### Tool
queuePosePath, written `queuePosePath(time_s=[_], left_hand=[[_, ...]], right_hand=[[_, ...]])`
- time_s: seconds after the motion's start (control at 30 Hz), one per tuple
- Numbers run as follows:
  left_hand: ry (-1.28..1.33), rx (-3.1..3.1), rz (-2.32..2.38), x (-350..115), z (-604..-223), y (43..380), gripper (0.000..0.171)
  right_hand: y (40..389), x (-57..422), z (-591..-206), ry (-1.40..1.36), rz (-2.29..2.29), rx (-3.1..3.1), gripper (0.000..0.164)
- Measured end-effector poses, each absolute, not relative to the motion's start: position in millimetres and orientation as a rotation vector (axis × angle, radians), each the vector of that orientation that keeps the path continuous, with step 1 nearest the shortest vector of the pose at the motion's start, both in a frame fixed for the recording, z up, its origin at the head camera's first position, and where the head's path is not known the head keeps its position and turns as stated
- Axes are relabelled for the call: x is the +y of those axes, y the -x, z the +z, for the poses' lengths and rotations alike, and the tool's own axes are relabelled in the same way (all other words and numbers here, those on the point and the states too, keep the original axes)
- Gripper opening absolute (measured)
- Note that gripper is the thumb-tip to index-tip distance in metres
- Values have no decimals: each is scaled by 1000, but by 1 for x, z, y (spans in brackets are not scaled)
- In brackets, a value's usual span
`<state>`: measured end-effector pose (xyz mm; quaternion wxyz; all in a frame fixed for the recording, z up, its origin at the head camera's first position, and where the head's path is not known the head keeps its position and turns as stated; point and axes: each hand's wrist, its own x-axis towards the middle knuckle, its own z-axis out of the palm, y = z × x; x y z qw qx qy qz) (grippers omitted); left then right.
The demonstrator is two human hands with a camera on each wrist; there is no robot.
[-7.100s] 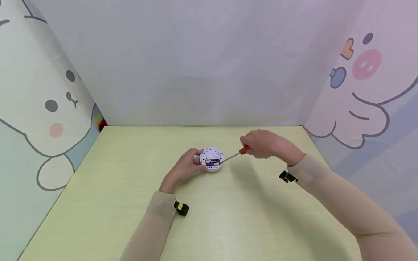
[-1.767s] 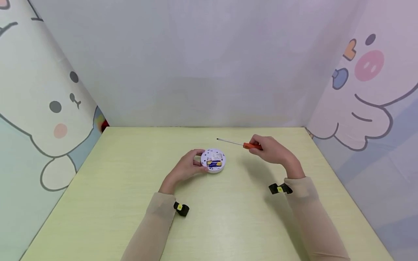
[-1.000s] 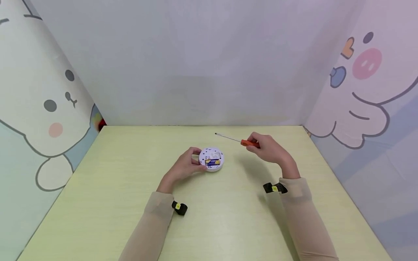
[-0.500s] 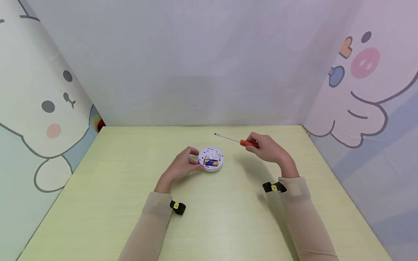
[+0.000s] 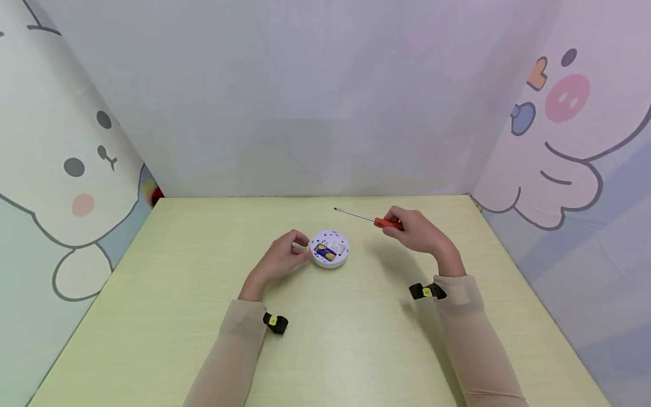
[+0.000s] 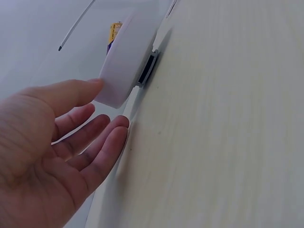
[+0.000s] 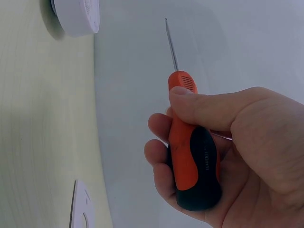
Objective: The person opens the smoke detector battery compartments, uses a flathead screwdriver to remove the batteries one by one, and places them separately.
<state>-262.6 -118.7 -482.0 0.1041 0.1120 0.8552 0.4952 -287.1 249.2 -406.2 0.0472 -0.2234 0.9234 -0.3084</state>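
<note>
Centrally on the pale wooden tabletop [image 5: 152,316], just right of the loosely spread left hand [image 5: 280,257], whose thumb is touched to its rim, is placed a round white battery-powered device [image 5: 331,242]. By the farther right hand [image 5: 419,230] an orange-and-black screwdriver [image 7: 183,147] is gripped, its shaft aimed leftward beyond the device. Blue-and-yellow batteries [image 5: 325,252] are exposed.

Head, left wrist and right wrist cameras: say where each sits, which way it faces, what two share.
Head: on the head, facing forward and down at the table; sleeves, left grip and right grip show.
Left wrist: on that wrist, facing past the left grip, the only body part shown, toward the white device.
Right wrist: on that wrist, facing along the screwdriver; the only body part shown is the right grip.
Head and right wrist share the screwdriver in the right grip.
</note>
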Motion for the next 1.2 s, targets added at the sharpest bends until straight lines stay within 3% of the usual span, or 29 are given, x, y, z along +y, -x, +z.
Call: queuePosePath(time_s=[0.3, 0.53, 1.2], left_hand=[[-340, 2588, 1406, -117, -481, 262, 23], [-344, 2594, 1405, -116, -482, 263, 24], [-478, 2468, 1432, -112, -478, 259, 81]], right_hand=[[287, 249, -405, 677, -934, 2819, 12], [287, 249, -405, 684, -929, 2817, 12], [289, 249, -408, 682, -918, 2810, 11]])
